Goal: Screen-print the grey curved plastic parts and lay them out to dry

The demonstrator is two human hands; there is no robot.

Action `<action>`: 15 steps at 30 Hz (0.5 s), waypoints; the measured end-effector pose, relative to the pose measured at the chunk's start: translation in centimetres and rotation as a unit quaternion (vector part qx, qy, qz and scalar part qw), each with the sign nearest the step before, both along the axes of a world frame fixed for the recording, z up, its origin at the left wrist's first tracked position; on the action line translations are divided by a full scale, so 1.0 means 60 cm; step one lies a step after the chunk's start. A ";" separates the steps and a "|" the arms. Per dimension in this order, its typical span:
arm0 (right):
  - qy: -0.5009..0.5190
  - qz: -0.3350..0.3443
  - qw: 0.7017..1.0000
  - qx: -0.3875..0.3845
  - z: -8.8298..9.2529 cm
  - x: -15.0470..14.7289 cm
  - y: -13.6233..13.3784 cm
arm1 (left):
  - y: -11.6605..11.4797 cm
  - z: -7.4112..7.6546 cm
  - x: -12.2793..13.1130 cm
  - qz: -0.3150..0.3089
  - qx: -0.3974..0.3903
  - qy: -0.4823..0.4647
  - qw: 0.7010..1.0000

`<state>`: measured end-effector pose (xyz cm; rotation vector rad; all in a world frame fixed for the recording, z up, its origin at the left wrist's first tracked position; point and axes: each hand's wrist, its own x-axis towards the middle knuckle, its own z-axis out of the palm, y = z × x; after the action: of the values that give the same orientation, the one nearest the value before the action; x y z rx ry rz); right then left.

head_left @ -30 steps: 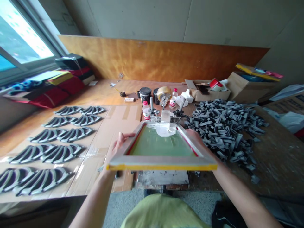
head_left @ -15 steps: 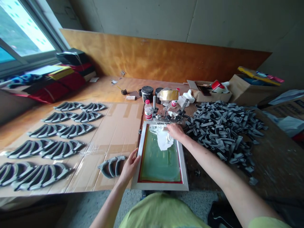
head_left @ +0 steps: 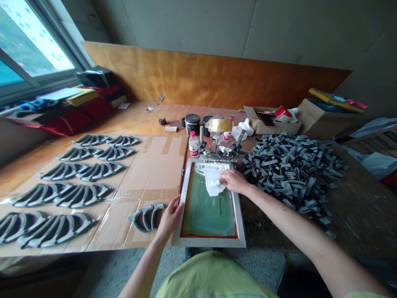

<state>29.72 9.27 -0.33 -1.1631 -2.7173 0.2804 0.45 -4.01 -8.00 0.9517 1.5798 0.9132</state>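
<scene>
A screen-printing frame [head_left: 240, 215] with a green mesh lies in front of me, and a thick patch of white ink [head_left: 214, 170] covers the upper part of its mesh. My left hand [head_left: 170, 216] is at the frame's left rail, fingers curled against the edge. In my right hand [head_left: 235, 181] is a small, pale squeegee [head_left: 216, 182], smeared white and held over the ink at the right; its lower edge is hard to make out. Left of the frame, partly behind my left wrist, lies a short row of grey curved plastic parts [head_left: 145, 218].
Rows of grey curved parts [head_left: 82, 194] lie on cardboard [head_left: 155, 165] at the left. A heap of grey pieces [head_left: 288, 169] is on the right. Behind the frame stand clamp posts [head_left: 201, 134], a pink-capped bottle [head_left: 193, 145], black tubs [head_left: 192, 123] and open boxes [head_left: 319, 118].
My right hand has drawn back from the frame's top edge, toward me and slightly right, with the squeegee. My left hand stays at the left rail.
</scene>
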 end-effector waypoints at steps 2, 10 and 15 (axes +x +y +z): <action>0.026 -0.026 0.998 0.054 -0.020 -0.010 -0.017 | 0.000 0.001 -0.002 -0.002 0.004 0.003 1.000; 0.059 0.002 0.997 0.040 -0.014 0.007 -0.023 | 0.002 0.022 -0.005 -0.002 -0.015 0.007 1.000; 0.057 -0.132 0.990 -0.012 0.040 -0.024 0.079 | 0.006 0.097 -0.006 -0.016 -0.024 -0.047 0.998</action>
<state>28.27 14.03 2.09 -1.4470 -2.4336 0.3308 0.09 -3.67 -2.20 0.8862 1.4967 0.8803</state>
